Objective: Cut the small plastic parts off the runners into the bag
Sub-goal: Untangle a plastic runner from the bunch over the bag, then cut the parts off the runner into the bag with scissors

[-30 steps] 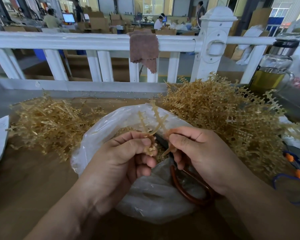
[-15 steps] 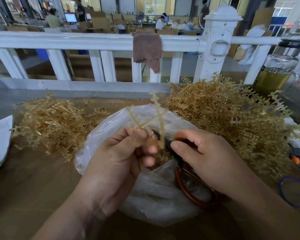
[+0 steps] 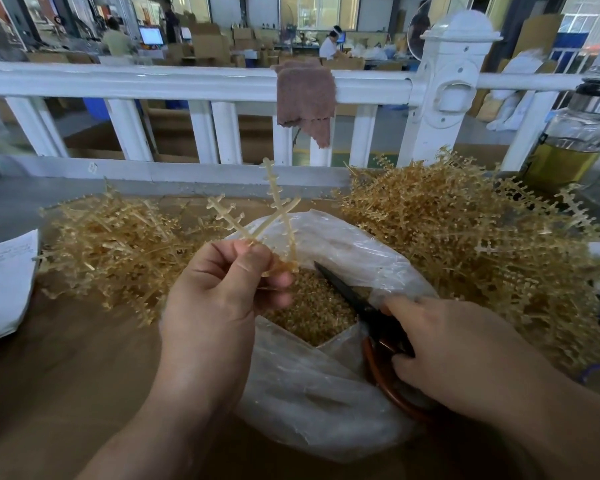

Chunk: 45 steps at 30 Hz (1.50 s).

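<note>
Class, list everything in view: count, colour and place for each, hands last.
runner: one, tan, held above bag
bag: one, clear plastic, centre foreground
cut parts: many, tan, inside bag
scissors: one, black blades, over bag's mouth
runner piles: two, tan, either side of bag
cloth: one, brown, draped over railing
railing: one, white, across background
glass bottle: one, yellowish liquid inside, far right
paper: one, white, left edge
left hand: pinches runner
right hand: grips scissors
</note>
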{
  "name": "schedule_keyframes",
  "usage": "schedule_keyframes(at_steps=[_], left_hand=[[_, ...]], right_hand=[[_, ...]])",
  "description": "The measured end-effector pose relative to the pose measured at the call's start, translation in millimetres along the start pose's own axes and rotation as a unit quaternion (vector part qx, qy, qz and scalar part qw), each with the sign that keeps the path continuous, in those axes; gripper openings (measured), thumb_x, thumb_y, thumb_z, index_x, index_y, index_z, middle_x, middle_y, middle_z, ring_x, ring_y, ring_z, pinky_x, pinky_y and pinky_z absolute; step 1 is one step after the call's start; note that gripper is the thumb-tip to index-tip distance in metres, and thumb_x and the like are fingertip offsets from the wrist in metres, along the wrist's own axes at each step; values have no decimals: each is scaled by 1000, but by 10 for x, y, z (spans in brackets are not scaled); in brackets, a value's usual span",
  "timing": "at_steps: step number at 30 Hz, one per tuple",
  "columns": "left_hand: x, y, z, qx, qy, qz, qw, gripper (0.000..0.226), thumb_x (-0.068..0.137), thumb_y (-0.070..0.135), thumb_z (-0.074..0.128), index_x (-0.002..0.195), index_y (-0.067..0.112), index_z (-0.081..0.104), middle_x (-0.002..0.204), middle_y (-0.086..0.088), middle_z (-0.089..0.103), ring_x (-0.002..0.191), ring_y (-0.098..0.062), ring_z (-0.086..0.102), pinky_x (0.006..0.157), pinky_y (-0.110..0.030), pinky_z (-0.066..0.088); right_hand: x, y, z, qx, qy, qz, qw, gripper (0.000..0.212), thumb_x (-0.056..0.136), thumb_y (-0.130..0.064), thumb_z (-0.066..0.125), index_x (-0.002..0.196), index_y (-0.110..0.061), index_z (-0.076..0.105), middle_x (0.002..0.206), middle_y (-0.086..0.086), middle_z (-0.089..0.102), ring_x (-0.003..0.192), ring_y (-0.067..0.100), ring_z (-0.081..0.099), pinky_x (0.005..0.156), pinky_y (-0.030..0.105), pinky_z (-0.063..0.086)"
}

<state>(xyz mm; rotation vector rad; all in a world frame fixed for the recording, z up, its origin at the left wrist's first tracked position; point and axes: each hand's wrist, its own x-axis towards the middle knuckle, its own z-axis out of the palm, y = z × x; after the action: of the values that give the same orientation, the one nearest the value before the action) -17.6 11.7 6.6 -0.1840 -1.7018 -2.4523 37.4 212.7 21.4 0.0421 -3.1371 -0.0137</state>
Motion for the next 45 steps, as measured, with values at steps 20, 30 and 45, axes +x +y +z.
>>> schedule_keyframes(at_steps=[20, 30, 45], left_hand=[[34, -50, -64, 22, -8, 32, 999, 19, 99, 20, 66, 81, 24, 65, 80, -9, 71, 73, -20, 71, 61, -23, 56], [32, 0, -48, -10, 4, 66, 998, 15, 88, 27, 66, 86, 14, 60, 75, -9, 69, 69, -18, 70, 60, -25, 56], [73, -24, -131, 41, 12, 81, 996, 12, 92, 30, 64, 81, 23, 65, 77, -3, 70, 73, -18, 71, 62, -24, 55]], right_hand=[[9, 162, -153, 729, -100, -52, 675, 61, 68, -53, 86, 116, -20, 70, 72, 11, 60, 59, 28, 63, 74, 54, 58], [-139, -94, -261, 293, 49, -76, 952, 58, 62, -91, 47, 117, -73, 37, 108, -23, 58, 92, -7, 59, 72, 15, 50], [-107, -87, -207, 244, 57, -114, 961, 48, 65, -91, 42, 111, -81, 30, 108, -33, 54, 96, -10, 56, 88, 11, 40]])
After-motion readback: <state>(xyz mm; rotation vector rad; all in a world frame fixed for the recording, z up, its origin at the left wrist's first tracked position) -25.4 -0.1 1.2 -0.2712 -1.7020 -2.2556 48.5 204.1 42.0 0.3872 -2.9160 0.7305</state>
